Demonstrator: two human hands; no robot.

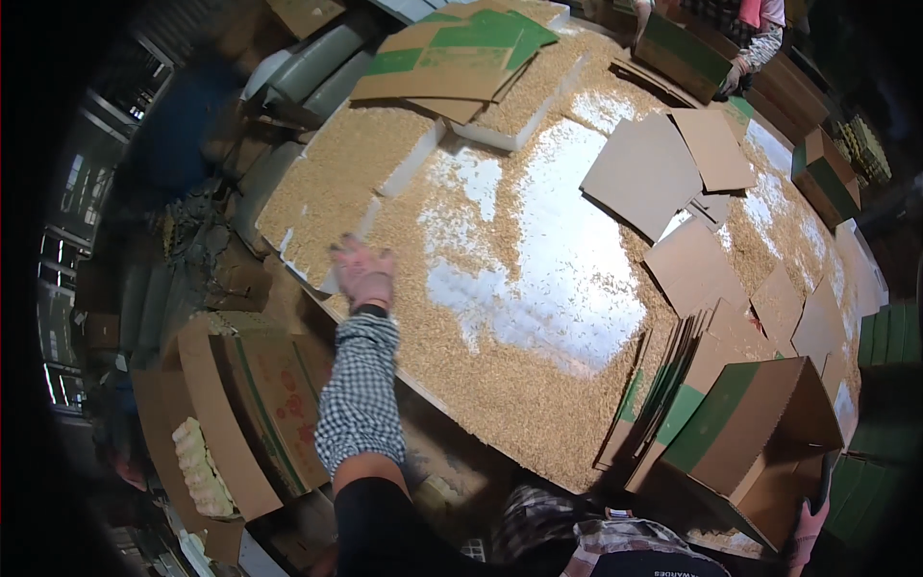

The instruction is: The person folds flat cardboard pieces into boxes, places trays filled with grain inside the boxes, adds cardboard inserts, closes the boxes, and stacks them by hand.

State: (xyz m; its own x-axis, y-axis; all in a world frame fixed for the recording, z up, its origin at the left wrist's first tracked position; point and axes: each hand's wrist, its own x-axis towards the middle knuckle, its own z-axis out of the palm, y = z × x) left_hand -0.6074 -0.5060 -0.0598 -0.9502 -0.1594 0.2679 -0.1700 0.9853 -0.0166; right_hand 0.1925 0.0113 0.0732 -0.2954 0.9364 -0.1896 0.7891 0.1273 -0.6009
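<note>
My left hand (366,272), in a pink glove, is spread over the rice-husk-like grains (461,389) on the table's left side. Its fingers reach beside the white edge of a raised, husk-covered slab (360,155); I cannot tell whether they touch it. At the lower right, my right hand (809,530), also gloved in pink, grips the side of an open brown and green cardboard box (728,433). The box is tilted, its opening turned towards the right, and part of that hand is hidden at the picture's rim. Several flattened cartons (663,397) stand on edge beside the box.
Loose cardboard sheets (642,173) lie across the table's right half; more cardboard (461,58) rests on the far slabs. Another person's gloved hand (734,76) holds a carton (681,58) at the far side. A box with pale moulded trays (202,465) stands lower left.
</note>
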